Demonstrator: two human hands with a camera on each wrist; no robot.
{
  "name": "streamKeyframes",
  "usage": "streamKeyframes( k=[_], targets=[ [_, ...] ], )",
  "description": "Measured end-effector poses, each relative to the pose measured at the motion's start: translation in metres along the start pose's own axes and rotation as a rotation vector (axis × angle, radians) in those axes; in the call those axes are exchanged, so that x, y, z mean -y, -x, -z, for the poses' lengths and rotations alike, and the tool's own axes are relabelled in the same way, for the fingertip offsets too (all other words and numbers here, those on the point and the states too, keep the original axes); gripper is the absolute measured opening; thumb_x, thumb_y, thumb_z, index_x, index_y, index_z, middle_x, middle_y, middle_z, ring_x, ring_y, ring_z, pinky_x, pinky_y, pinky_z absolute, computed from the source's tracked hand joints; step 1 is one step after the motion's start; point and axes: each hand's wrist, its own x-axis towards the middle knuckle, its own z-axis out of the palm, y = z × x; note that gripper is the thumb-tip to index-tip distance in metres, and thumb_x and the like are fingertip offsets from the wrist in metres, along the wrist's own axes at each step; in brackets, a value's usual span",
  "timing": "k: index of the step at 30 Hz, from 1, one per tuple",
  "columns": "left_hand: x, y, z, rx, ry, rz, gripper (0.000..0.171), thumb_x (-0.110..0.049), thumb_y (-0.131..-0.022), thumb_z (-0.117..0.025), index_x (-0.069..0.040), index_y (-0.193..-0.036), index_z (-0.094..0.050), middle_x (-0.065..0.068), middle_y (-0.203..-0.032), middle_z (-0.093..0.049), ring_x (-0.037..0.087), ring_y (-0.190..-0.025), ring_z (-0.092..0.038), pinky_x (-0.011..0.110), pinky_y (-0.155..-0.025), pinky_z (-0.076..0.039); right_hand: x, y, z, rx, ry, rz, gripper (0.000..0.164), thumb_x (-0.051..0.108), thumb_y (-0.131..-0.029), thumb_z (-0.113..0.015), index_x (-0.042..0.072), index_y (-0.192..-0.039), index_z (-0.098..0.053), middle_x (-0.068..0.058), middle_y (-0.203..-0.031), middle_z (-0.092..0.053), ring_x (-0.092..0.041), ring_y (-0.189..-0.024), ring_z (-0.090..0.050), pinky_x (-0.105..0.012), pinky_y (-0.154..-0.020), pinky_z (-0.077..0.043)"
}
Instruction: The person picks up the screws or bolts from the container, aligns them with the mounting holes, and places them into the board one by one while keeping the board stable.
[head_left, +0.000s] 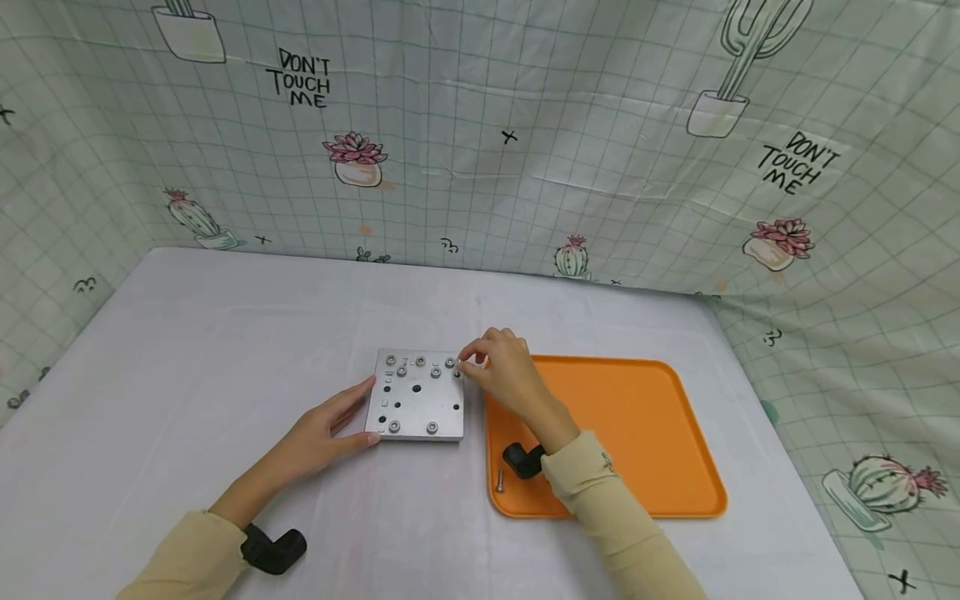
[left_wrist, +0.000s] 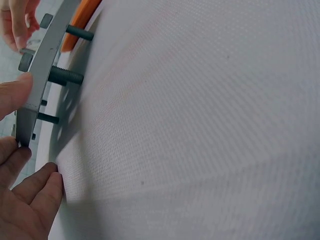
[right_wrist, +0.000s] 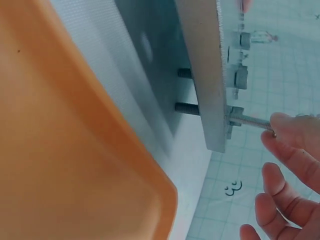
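A silver metal plate [head_left: 416,407] lies left of the orange tray, with several socket-head screws in its holes and other holes bare. Threaded shanks [left_wrist: 80,33] stick out beneath the plate, which stands above the cloth. My left hand [head_left: 324,435] holds the plate at its left side, thumb at the near corner and fingertips along the edge. Between thumb and index finger, my right hand [head_left: 510,371] pinches a screw [right_wrist: 252,121] by one end, near the plate's far right corner. Its other end points at the plate face; whether it has entered a hole is hidden.
The orange tray [head_left: 622,442] sits beside the plate, beneath my right forearm. One loose screw [head_left: 500,481] lies in its near left corner. White cloth [head_left: 225,358] covers the table, and a printed curtain [head_left: 465,167] hangs behind.
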Motion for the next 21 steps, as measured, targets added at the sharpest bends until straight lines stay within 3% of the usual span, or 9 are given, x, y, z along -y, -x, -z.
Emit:
streamKeyframes(
  k=[21],
  targets=[
    [0.0, 0.0002, -0.0003, 0.001, -0.007, -0.001, 0.078, -0.026, -0.082, -0.071, -0.008, -0.146, -0.03, 0.018, -0.152, -0.026, 0.035, -0.138, -0.027, 0.037, -0.11, -0.031, 0.0017, 0.0004, -0.0024, 0.108, 0.074, -0.024, 0.014, 0.027, -0.085, -0.068, 0.015, -0.09, -0.073, -0.002, -0.082, -0.056, -0.018, -0.08, -0.045, -0.026, -0.066, -0.032]
  ],
)
